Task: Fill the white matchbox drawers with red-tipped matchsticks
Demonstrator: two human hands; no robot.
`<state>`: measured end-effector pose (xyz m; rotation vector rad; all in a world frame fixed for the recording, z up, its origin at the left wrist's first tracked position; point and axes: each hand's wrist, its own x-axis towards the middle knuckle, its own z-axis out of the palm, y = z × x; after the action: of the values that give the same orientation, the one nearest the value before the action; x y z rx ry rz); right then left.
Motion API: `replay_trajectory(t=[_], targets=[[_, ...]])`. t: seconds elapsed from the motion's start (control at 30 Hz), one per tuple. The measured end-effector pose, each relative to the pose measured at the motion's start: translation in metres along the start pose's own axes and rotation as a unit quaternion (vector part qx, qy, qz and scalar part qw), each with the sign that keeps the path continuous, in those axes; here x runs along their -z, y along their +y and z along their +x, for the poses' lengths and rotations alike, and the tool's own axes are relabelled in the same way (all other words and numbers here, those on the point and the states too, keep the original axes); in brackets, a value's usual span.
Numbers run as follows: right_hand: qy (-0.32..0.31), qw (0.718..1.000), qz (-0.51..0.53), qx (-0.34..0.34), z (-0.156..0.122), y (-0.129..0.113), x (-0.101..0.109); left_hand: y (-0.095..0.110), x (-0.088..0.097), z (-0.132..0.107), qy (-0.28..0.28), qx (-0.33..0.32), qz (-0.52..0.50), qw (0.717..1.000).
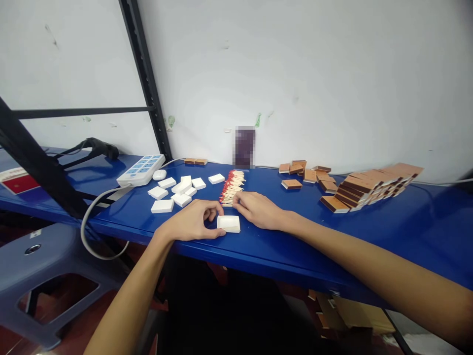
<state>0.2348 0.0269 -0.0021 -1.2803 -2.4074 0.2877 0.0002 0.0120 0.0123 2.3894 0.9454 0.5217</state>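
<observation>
Between the thumb and fingers of my left hand (194,220) is a small white matchbox tray (229,223), its hollow side up, near the table's front edge. A thin tan line shows inside it, too small to make out. Just beyond lies a long row of matchsticks (233,186), red heads to the left and pale ends to the right. My right hand (256,209) is closed at the pale ends of the nearest matchsticks, its fingertips pinched together. Exactly how many it grips is hidden. Several more white trays (181,187) lie scattered to the left of the row.
Brown matchbox sleeves are stacked on the right (364,190), with loose matchboxes (310,175) behind. A white power strip (142,170) and its cable (84,227) lie left, by a black metal post (146,74). A blue-grey stool (48,266) stands below left. A white wall backs the table.
</observation>
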Motion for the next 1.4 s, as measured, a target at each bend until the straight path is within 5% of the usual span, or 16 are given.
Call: replay_trajectory(t=[0.2,0.43,0.7,0.97,1.4], targets=[[0.073,0.992,0.101,0.022,-0.023,-0.009,0.011,-0.003,-0.003,0.002,0.036,0.024,-0.033,0.999],[-0.02,0.995,0.056,0.074,-0.025,-0.018,0.005,-0.003,-0.004,0.002,0.035,0.013,-0.037,0.999],[-0.021,0.996,0.059,0.058,-0.027,-0.02,0.005,-0.005,-0.003,0.003,0.027,0.007,-0.033,0.999],[0.08,0.992,0.092,0.017,-0.016,-0.003,0.004,-0.001,-0.002,0.002,0.022,0.014,-0.031,0.999],[0.013,1.0,-0.004,0.022,-0.001,-0.005,0.001,-0.003,-0.002,0.003,0.007,0.0,-0.015,1.0]])
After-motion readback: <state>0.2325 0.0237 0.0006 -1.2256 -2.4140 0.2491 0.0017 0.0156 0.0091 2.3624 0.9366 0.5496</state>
